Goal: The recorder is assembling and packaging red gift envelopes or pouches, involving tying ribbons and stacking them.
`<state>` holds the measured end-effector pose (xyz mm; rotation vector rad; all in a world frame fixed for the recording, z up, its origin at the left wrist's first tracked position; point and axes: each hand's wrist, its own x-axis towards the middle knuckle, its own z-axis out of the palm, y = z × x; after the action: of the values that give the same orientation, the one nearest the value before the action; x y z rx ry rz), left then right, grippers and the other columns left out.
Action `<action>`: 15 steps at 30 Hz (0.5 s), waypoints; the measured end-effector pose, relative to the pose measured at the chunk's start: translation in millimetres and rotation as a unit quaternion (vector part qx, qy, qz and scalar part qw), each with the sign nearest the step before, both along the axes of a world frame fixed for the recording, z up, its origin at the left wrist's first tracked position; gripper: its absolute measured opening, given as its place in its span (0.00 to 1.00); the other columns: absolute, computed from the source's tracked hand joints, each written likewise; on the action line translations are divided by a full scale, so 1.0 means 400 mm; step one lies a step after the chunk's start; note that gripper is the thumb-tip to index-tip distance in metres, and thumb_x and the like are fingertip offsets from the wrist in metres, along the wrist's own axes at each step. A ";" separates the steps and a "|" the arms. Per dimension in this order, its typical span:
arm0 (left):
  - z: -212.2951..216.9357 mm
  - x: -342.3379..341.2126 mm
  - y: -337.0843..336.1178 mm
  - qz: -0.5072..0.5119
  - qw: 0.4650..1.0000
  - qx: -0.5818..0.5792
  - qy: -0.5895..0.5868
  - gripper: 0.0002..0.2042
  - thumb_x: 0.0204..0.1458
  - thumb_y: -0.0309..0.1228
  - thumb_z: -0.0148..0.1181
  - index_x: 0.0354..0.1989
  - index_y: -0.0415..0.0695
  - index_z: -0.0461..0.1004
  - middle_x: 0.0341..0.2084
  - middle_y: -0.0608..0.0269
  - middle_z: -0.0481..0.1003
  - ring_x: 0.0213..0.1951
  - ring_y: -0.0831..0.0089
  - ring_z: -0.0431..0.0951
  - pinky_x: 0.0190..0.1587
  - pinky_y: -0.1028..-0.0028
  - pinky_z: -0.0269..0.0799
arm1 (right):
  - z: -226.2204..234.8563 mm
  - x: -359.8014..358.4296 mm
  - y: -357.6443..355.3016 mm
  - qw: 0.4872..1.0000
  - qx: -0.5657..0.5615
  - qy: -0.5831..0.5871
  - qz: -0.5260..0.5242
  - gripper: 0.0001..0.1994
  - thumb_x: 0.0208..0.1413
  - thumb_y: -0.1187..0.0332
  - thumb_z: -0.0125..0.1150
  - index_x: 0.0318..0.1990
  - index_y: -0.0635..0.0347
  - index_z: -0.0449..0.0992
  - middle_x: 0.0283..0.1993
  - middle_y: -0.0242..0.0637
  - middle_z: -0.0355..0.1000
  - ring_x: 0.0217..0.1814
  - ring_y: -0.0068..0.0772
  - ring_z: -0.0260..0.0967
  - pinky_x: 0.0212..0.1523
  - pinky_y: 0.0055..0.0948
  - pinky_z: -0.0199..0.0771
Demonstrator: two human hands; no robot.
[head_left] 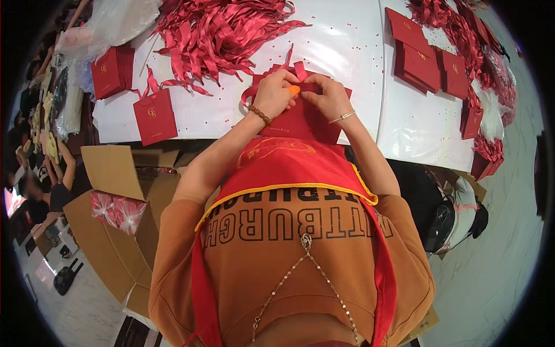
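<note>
A red paper gift bag (315,118) lies on the white table in front of me, under both hands. A red ribbon (300,70) sticks up between my fingers at the bag's upper part. My left hand (274,92), with a beaded bracelet at the wrist, is closed at the ribbon. A small orange piece (293,91) shows at its fingertips; its kind is unclear. My right hand (329,97), with a thin bangle, has its fingers bent in a pinch on the ribbon. The fingertips partly hide the ribbon. Another ribbon loop (248,95) curves out at the bag's left side.
A heap of loose red ribbons (222,34) lies beyond my hands. To the left are a ribboned red bag (155,117) and a bag stack (113,72). More red bags (416,63) lie right. An open cardboard box (110,231) stands below the table's left edge.
</note>
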<state>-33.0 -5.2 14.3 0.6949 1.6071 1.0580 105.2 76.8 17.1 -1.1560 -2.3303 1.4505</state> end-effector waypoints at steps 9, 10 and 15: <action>-0.043 0.046 -0.024 0.028 0.909 0.230 0.347 0.07 0.44 0.22 0.52 0.33 0.40 0.68 0.20 0.54 0.73 0.22 0.62 0.75 0.23 0.69 0.67 | -0.028 0.001 -0.013 0.996 0.035 0.076 -0.015 0.12 0.41 0.70 0.62 0.35 0.62 0.71 0.19 0.44 0.66 0.20 0.37 0.63 0.24 0.31 0.63; -0.044 0.046 -0.026 0.028 0.909 0.230 0.347 0.07 0.44 0.22 0.52 0.33 0.40 0.68 0.20 0.54 0.73 0.22 0.62 0.75 0.23 0.69 0.67 | -0.027 0.000 -0.016 0.996 0.035 0.076 -0.016 0.12 0.41 0.70 0.62 0.35 0.62 0.71 0.19 0.44 0.66 0.20 0.37 0.63 0.24 0.31 0.63; -0.040 0.050 -0.030 0.055 0.966 0.146 0.205 0.08 0.44 0.22 0.52 0.34 0.41 0.66 0.20 0.52 0.72 0.25 0.56 0.74 0.25 0.65 0.66 | -0.006 -0.012 -0.033 0.998 0.054 0.020 -0.034 0.10 0.41 0.71 0.62 0.33 0.62 0.70 0.23 0.47 0.69 0.25 0.45 0.68 0.26 0.35 0.65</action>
<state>-13.0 -17.2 -1.6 1.0888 1.8752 1.3112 100.4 63.8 14.5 -1.1537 -2.2884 1.2965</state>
